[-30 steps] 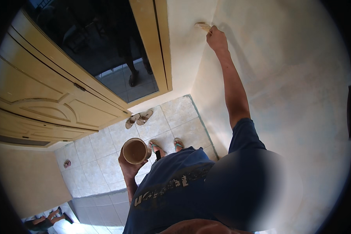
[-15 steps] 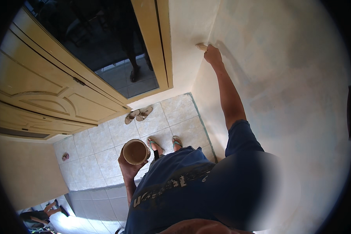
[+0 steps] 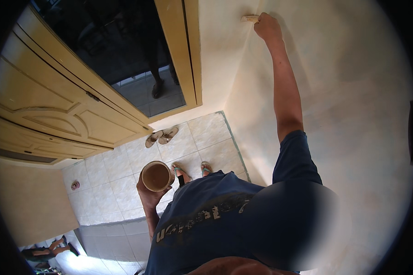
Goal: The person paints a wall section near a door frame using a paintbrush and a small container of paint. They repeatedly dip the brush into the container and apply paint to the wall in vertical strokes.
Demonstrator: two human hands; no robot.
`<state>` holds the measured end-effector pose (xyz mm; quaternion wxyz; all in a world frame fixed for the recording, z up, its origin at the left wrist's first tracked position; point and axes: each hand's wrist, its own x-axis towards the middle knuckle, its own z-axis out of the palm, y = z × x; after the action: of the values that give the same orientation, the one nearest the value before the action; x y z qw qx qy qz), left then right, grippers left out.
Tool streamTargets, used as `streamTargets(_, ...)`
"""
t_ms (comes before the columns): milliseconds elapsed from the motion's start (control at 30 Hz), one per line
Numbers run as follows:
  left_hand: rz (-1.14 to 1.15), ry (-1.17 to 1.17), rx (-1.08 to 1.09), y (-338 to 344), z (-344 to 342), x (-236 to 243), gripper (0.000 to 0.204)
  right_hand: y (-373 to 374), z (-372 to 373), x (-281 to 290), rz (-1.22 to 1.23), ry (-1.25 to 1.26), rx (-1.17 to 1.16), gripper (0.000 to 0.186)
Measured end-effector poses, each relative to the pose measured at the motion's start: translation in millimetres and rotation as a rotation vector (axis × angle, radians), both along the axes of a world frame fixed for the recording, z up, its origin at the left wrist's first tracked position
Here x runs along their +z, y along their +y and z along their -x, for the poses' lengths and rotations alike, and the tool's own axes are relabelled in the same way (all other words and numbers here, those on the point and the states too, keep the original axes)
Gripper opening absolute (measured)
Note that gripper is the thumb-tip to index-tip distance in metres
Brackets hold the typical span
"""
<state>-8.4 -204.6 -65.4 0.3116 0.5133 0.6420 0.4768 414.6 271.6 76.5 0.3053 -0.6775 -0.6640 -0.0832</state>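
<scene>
Stretched up to the corner where two walls meet, my right hand (image 3: 268, 30) is closed in a fist around a paintbrush (image 3: 249, 19). The brush's pale head touches or nearly touches the narrow wall (image 3: 218, 55) beside the door frame, and its handle is hidden in my fist. Low in front of my body, my left hand (image 3: 147, 198) is wrapped round a round cup (image 3: 162, 190) held upright. Brownish liquid, like paint, fills part of it. The large wall (image 3: 348, 105) on my right looks pale and blotchy.
A yellowish wooden door (image 3: 55, 94) with a dark glass panel (image 3: 124, 50) stands on the left. A pair of sandals (image 3: 161, 137) lies on the tiled floor (image 3: 117, 176) by the door. Far lower left, another person's legs (image 3: 55, 250) show.
My right hand has moved up along the wall corner with the paintbrush, and the arm reaches farther. My left hand keeps the cup in nearly the same place.
</scene>
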Motion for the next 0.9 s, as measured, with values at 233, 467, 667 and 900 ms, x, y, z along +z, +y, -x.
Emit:
streamTargets(233, -0.041, -0.034, -0.045, 3.8, -1.9, -4.9, 0.087, -1.6, -6.0, 51.6, -0.103, -0.034, 0.013, 0.023)
streamTargets(467, -0.025, -0.075, -0.037, 2.0, -9.1, -1.3, 0.084, -41.3, -2.6, 53.5, -0.331, 0.1, 0.016, 0.025)
streamTargets(667, -0.01, -0.06, -0.034, 0.5, -12.7, 1.1, 0.082, -81.0, 47.7, 32.0, -0.555, 0.395, 0.138, 0.023)
streamTargets(900, -0.037, -0.045, -0.044, 3.9, -15.8, 8.8, 0.084, -67.5, 111.4, 85.6, -0.726, 0.467, 0.392, 0.023)
